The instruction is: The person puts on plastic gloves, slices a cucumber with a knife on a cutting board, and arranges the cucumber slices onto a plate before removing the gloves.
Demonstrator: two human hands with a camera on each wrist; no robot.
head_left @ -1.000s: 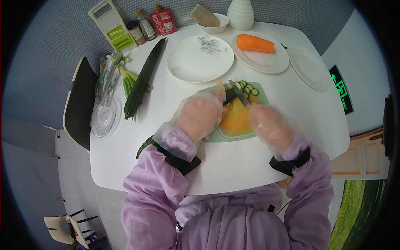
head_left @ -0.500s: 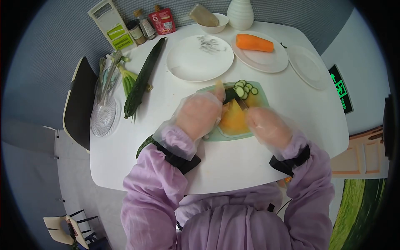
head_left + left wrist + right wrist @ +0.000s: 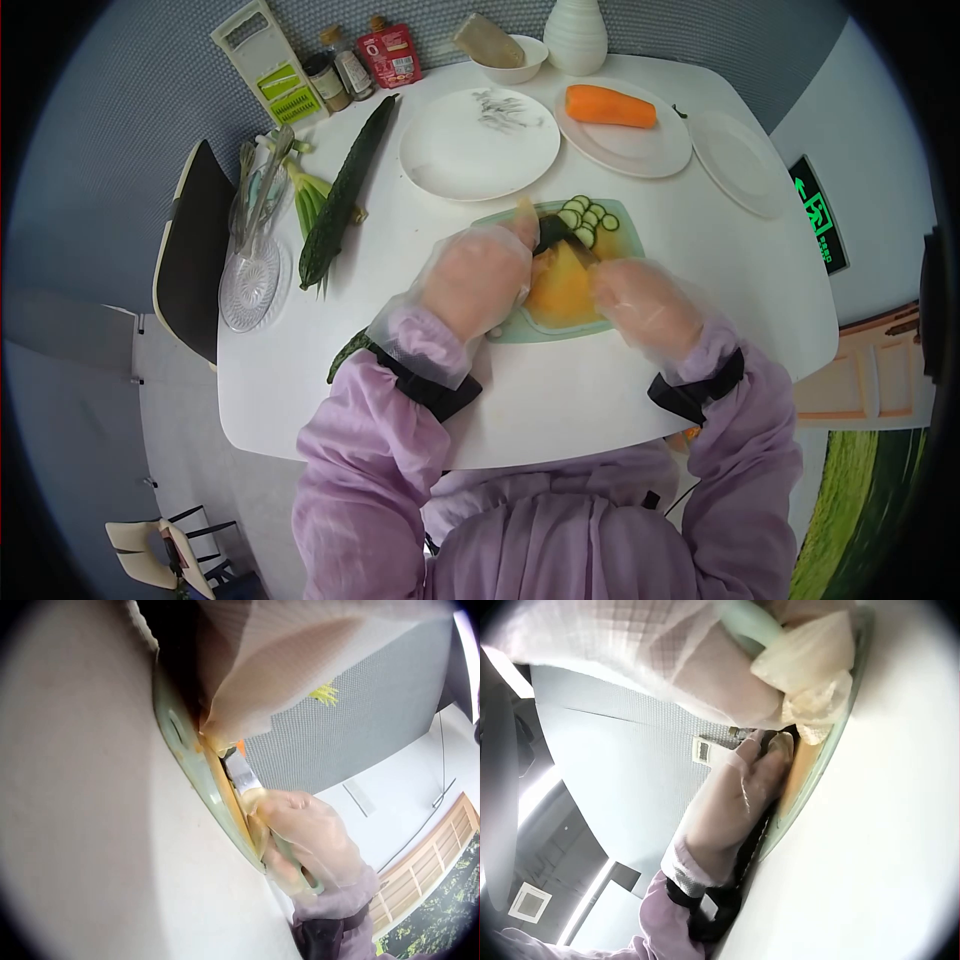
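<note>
My left hand (image 3: 478,278), in a clear plastic glove, holds down a dark green cucumber (image 3: 551,233) on the green-rimmed cutting board (image 3: 625,222). The cucumber's cut end pokes out past the fingers, and most of its length is hidden under hand and sleeve. In my gloved right hand (image 3: 648,303) is a knife (image 3: 241,772) with a pale green handle, gripped with the blade at the cut end. Several round cucumber slices (image 3: 588,212) lie loosely at the board's far right, beyond the blade. The board's middle is orange-yellow.
Behind the board stand a white plate (image 3: 450,165) and another plate (image 3: 640,165) bearing a peeled carrot (image 3: 610,106). A whole cucumber (image 3: 345,195) lies on the left, beside green stalks (image 3: 308,205) and a glass dish (image 3: 250,290). A grater (image 3: 275,75) leans at the back left.
The knife has come back from over the slices to the cucumber's cut end, its blade now lower. The slices have shifted and spread a little. My left hand stays in place.
</note>
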